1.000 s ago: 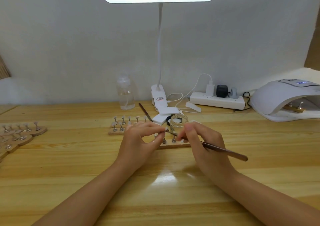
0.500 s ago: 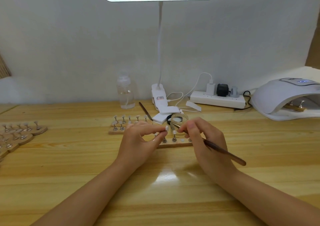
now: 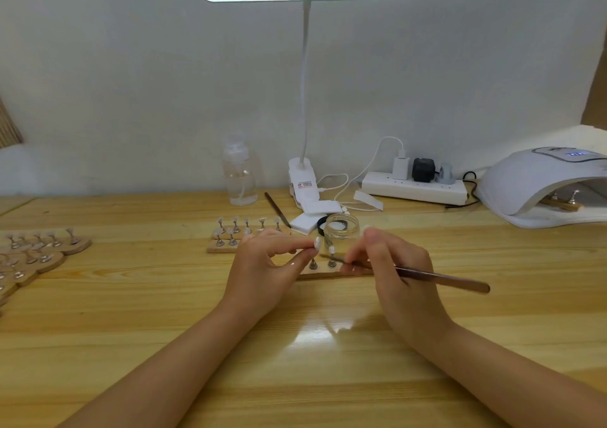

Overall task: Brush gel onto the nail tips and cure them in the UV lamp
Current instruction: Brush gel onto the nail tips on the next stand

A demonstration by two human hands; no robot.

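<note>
**Head view: gel brush at the nail tips**

Head camera looks down on our wooden worktop [image 3: 131,312], the largest thing in sight. At its far right sits the white UV lamp [image 3: 538,184], with a small wooden holder inside its opening. Our left hand [image 3: 262,270] pinches a nail tip [image 3: 317,243] between thumb and forefinger, just above the wooden stand [image 3: 328,274] lying between our hands. Our right hand [image 3: 404,283] has its fingers curled round the brush [image 3: 440,277], whose bristle end reaches a second tip [image 3: 331,250] standing on that stand. Just behind stands the open glass jar [image 3: 341,230]. Another rack of tips [image 3: 243,233] lies beyond our left hand.
</note>
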